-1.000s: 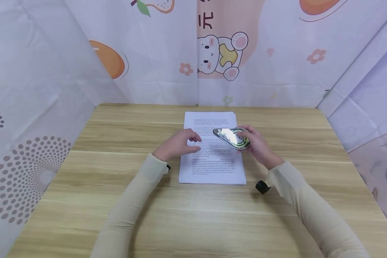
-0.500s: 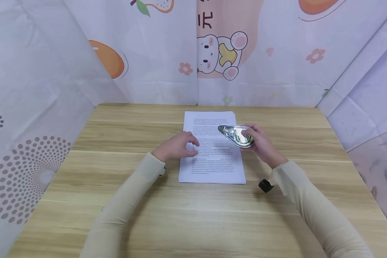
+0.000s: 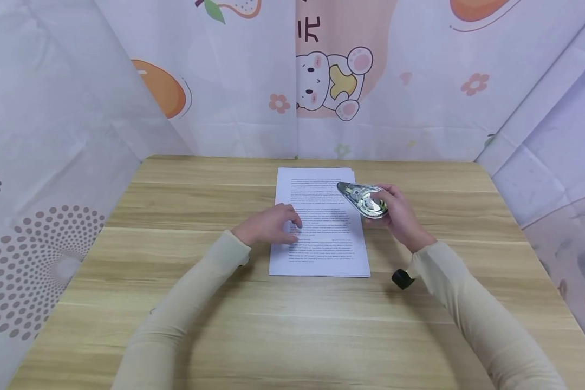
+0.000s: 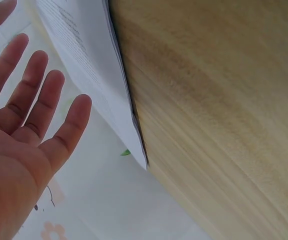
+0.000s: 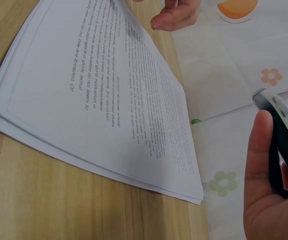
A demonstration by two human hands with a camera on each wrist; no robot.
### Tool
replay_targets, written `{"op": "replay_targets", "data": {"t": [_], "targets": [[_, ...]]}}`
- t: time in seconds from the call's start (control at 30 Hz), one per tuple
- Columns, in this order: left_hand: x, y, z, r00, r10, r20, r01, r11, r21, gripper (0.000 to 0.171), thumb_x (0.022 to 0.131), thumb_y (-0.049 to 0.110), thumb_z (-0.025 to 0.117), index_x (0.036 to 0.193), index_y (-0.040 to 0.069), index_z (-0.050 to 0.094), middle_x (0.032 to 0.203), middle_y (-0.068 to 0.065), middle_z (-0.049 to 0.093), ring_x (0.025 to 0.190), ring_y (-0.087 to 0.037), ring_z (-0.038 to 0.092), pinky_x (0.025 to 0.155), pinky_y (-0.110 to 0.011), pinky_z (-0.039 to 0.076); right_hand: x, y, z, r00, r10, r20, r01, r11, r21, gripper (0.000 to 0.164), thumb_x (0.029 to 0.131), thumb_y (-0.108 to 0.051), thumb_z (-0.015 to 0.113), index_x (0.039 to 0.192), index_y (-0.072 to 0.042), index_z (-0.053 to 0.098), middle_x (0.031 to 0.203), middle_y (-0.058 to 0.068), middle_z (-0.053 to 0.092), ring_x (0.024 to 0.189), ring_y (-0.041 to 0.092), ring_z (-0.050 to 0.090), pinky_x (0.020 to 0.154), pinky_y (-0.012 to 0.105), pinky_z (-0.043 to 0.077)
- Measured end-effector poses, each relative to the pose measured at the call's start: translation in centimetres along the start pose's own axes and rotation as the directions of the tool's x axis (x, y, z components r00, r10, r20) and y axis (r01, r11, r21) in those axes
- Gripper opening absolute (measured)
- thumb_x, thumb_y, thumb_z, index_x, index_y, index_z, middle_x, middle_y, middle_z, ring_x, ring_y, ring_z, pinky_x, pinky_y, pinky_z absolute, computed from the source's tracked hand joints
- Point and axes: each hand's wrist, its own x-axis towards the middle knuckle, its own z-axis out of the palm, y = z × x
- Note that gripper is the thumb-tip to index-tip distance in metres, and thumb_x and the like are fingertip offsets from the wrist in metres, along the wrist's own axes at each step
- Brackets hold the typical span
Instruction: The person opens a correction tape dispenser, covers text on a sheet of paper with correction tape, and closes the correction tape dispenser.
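Note:
A teardrop-shaped correction tape (image 3: 363, 199) with a clear case is held in my right hand (image 3: 402, 216), above the right side of a stack of printed paper (image 3: 322, 260). Its narrow tip points to the far left, apart from the page. In the right wrist view the correction tape (image 5: 286, 122) shows its dark edge between thumb and fingers. My left hand (image 3: 270, 225) hovers over the stack's left edge and holds nothing. Its fingers look spread and loosely bent in the left wrist view, where the sheets' edge (image 4: 126, 95) lies beyond them. Blank white gaps break some text lines.
The stack lies on a wooden table (image 3: 297, 336) near its far edge. A printed curtain (image 3: 224, 108) hangs behind the table and along both sides. A black wrist device (image 3: 402, 279) sits below my right cuff.
My right hand has moved a little right and away from me with the correction tape, whose tip has turned farther from me. My left hand has shifted slightly nearer to me.

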Motion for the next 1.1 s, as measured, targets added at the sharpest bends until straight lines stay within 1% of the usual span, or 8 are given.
{"op": "replay_targets", "data": {"t": [0.17,0.23,0.37,0.53,0.67,0.9,1.1], "targets": [[0.0,0.2,0.1,0.999,-0.019,0.048,0.017,0.999,0.035,0.03,0.075,0.025,0.074,0.102,0.012,0.068,0.106,-0.003,0.058,0.099,-0.018,0.049,0.093,-0.032,0.04,0.1,-0.1,-0.2,1.0,-0.021,-0.018,0.022,0.999,0.035,0.02,0.095,-0.009,0.044,0.114,-0.012,0.038,0.098,0.005,0.056,0.073,0.011,0.064,0.058,0.025,0.055],[0.0,0.1,0.2,0.999,-0.006,0.048,0.004,0.999,0.045,0.03,0.074,0.026,0.074,0.1,0.012,0.069,0.104,-0.003,0.059,0.098,-0.018,0.049,0.092,-0.032,0.04,0.1,-0.2,-0.4,0.999,-0.025,-0.025,0.025,0.999,0.033,0.022,0.095,-0.009,0.045,0.115,-0.011,0.037,0.103,0.007,0.052,0.074,0.011,0.064,0.059,0.026,0.055],[-0.1,0.1,0.2,0.999,0.011,0.051,-0.013,0.999,0.048,0.027,0.074,0.025,0.074,0.098,0.013,0.069,0.102,-0.002,0.059,0.097,-0.018,0.05,0.091,-0.032,0.041,0.1,-0.3,-0.6,0.999,-0.029,-0.04,0.031,0.999,0.042,0.022,0.094,-0.007,0.044,0.115,-0.011,0.037,0.105,0.009,0.05,0.073,0.011,0.065,0.06,0.027,0.056],[-0.2,0.1,0.2,0.997,0.039,0.061,-0.042,0.998,0.051,0.026,0.075,0.025,0.073,0.098,0.012,0.07,0.101,-0.003,0.059,0.096,-0.018,0.05,0.09,-0.032,0.041,0.1,-0.3,-1.0,0.998,-0.045,-0.047,0.048,0.997,0.06,0.018,0.094,-0.006,0.044,0.111,-0.011,0.037,0.101,0.007,0.052,0.072,0.011,0.065,0.059,0.026,0.056],[-0.2,-0.1,0.3,0.996,0.062,0.069,-0.067,0.996,0.064,0.025,0.074,0.024,0.073,0.096,0.013,0.069,0.099,-0.003,0.059,0.092,-0.018,0.05,0.087,-0.031,0.041,0.1,-0.4,-1.3,0.997,-0.062,-0.051,0.065,0.995,0.07,0.016,0.095,-0.006,0.042,0.11,-0.01,0.037,0.1,0.006,0.053,0.072,0.011,0.065,0.059,0.026,0.056],[-0.3,0.2,0.4,0.996,0.061,0.071,-0.064,0.997,0.042,0.024,0.073,0.023,0.074,0.094,0.012,0.069,0.098,-0.003,0.059,0.093,-0.018,0.05,0.088,-0.032,0.041,0.0,-0.4,-1.8,0.994,-0.058,-0.097,0.068,0.993,0.1,0.015,0.095,-0.008,0.045,0.108,-0.011,0.038,0.096,0.005,0.055,0.072,0.012,0.065,0.057,0.026,0.055],[-0.3,0.3,0.5,0.996,0.054,0.075,-0.057,0.997,0.049,0.024,0.074,0.024,0.075,0.094,0.012,0.07,0.098,-0.003,0.059,0.094,-0.018,0.05,0.089,-0.032,0.041,0.2,-0.1,-2.5,0.992,-0.078,-0.098,0.091,0.986,0.142,0.014,0.095,-0.007,0.046,0.105,-0.009,0.037,0.092,0.005,0.057,0.071,0.014,0.065,0.056,0.027,0.055]]}}
